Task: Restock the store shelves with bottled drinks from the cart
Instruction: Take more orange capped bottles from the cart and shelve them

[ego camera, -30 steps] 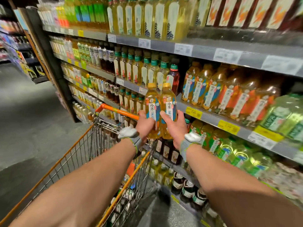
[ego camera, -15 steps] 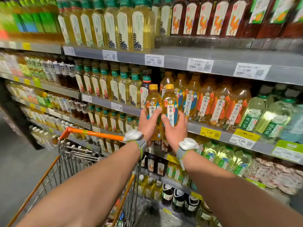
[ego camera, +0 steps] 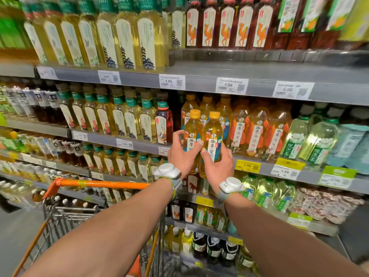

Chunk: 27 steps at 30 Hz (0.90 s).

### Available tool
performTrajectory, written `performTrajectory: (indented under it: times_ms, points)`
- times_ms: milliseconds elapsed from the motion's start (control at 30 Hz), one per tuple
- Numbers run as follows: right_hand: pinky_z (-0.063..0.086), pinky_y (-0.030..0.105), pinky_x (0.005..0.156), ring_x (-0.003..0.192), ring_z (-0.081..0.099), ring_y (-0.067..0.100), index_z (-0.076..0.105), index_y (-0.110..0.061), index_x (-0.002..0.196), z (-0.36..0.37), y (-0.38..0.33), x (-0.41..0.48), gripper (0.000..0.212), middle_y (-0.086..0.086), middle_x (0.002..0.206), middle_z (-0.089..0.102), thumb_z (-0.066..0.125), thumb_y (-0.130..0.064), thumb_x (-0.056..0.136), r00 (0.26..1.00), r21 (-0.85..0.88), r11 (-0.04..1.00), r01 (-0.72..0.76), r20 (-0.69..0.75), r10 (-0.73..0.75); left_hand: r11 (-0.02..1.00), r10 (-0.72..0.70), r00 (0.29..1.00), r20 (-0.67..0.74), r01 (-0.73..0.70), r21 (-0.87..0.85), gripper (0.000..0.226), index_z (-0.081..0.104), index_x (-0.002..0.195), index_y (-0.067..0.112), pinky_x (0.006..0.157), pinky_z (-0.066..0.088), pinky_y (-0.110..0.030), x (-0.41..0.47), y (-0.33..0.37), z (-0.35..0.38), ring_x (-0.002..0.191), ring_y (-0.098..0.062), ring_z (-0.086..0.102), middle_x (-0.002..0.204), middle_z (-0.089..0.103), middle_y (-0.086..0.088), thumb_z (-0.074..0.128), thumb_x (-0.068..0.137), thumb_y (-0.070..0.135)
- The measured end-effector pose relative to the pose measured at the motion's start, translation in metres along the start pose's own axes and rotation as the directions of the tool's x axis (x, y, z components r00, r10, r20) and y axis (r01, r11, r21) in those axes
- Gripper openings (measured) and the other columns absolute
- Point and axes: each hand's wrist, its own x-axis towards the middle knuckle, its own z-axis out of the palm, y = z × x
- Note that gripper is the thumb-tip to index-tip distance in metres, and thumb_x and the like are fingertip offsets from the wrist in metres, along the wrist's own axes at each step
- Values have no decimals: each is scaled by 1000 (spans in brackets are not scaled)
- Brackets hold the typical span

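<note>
Past the wire cart's orange handle (ego camera: 103, 184), the left hand (ego camera: 180, 154) is gripping one upright yellow-capped clear plastic tea bottle (ego camera: 192, 132) and the right hand (ego camera: 216, 168) is gripping its touching twin (ego camera: 213, 134), both hovering at the grey metal shelf's front edge (ego camera: 265, 166), with matching bottles (ego camera: 225, 116) standing directly behind.

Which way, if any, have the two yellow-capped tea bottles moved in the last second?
Yes. The two yellow-capped plastic tea bottles have risen and neared the grey metal shelf with the yellow 3.99 tag.
</note>
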Motion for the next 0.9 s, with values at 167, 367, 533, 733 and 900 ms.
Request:
performTrajectory:
  times_ms: [167, 367, 533, 733, 900]
  points:
    - [31, 7, 70, 92, 50, -3, 65, -27, 127, -10, -4, 4, 66, -13, 103, 56, 59, -67, 74, 1000, 6, 1000, -17, -5, 17, 1000, 9, 1000, 13, -9, -9, 58, 48, 131, 36, 97, 53, -44, -2, 10, 8, 104, -9, 68, 111, 70, 16, 71, 81, 56]
    - [34, 24, 91, 116, 51, 18, 60, -22, 136, -3, -5, 7, 61, -1, 120, 63, 71, -52, 84, 999, -58, 998, 9, -44, -11, 999, 43, 999, 8, -43, 24, 62, 49, 141, 30, 106, 47, -43, 7, 12, 5, 118, -19, 57, 129, 59, 2, 73, 87, 49]
    - [26, 20, 95, 124, 47, 22, 55, -20, 143, 8, -11, 7, 65, 1, 133, 61, 74, -47, 87, 997, -90, 996, 22, -71, -28, 996, 70, 997, -13, -69, 56, 57, 53, 139, 28, 83, 35, -5, 20, 3, -2, 104, -3, 50, 120, 48, 5, 72, 89, 48]
    - [27, 20, 96, 128, 47, 24, 54, -15, 144, 16, -22, 15, 68, 3, 137, 61, 74, -47, 87, 991, -127, 992, -14, -133, -3, 993, 98, 993, -65, -92, 78, 55, 57, 138, 23, 86, 41, -12, 37, 7, -10, 107, -6, 54, 123, 55, 1, 68, 91, 49]
    - [36, 41, 112, 137, 44, 28, 46, -15, 150, 23, -30, 19, 75, 8, 145, 54, 71, -49, 88, 992, -120, 991, -62, -121, 47, 993, 106, 994, -36, -104, 61, 58, 55, 141, 20, 97, 47, -33, 47, 9, -15, 115, -17, 57, 125, 54, 0, 68, 92, 48]
